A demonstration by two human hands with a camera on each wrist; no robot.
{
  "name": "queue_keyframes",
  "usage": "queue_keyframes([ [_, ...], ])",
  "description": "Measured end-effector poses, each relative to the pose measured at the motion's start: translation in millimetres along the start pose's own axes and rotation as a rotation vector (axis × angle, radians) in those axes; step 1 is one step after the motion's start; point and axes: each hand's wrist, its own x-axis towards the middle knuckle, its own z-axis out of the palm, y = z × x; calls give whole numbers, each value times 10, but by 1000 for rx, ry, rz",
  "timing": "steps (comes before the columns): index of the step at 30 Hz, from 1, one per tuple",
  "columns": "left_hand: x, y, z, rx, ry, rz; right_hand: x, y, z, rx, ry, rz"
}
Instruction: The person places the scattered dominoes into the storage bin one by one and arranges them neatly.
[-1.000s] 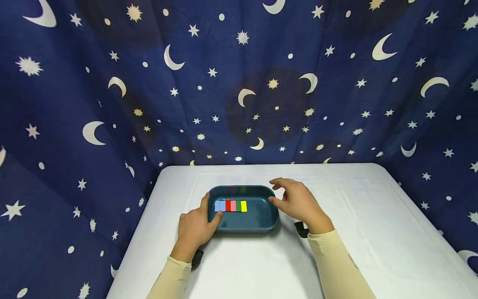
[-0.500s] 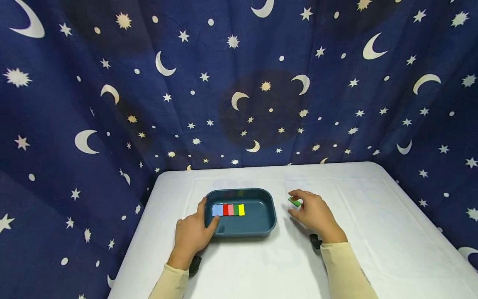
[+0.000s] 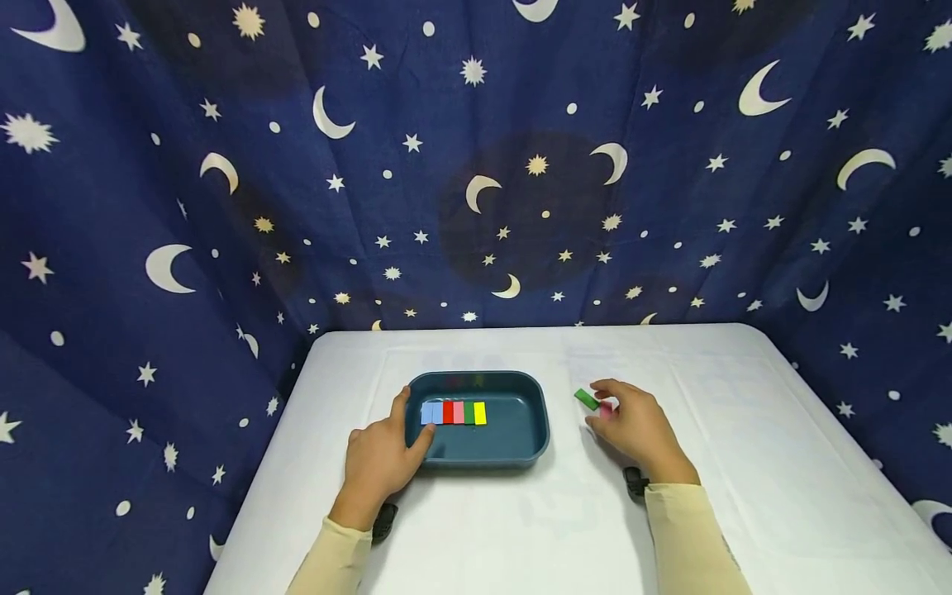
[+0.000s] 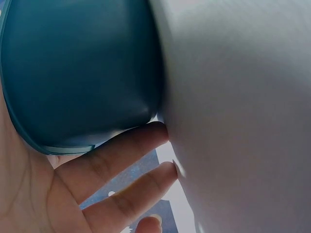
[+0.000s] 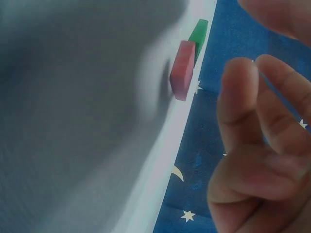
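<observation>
My left hand (image 3: 378, 464) holds the left end of a dark teal tray (image 3: 513, 426), with the thumb over its near left rim and the index finger along its outer wall. In the left wrist view, fingers (image 4: 109, 158) lie against the outside of the tray. Inside it, blocks (image 3: 453, 413) form a side-by-side row: two blue, then red, pink, green and yellow. To the right, my right hand (image 3: 641, 431) is over the table, fingers loosely bent around a small pink block (image 5: 182, 70) without touching it. A green block (image 5: 200, 35) lies just beyond the pink one.
A white cloth (image 3: 513, 537) covers the table. Behind and on both sides hangs a dark blue curtain (image 3: 416, 207) with moons and stars. Black wrist straps show at the left wrist (image 3: 383, 524) and the right wrist (image 3: 635, 485).
My right hand has moved from the tray's right rim out to the two loose blocks, uncovering the green one. My left hand has stayed on the tray.
</observation>
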Motion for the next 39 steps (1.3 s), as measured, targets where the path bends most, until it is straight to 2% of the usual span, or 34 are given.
queue_keyframes([
  [9, 18, -8, 5, -2, -3, -2, -7, 48, 11, -19, -2, 7],
  [21, 20, 2, 1, 3, -7, 0, -26, 151, -16, 0, -126, 108],
  [28, 21, 1, -14, -6, 8, 10, -10, 193, 13, 8, -117, 67],
  [39, 11, 1, -15, 0, -7, 7, -33, 201, -32, 16, -127, 118],
])
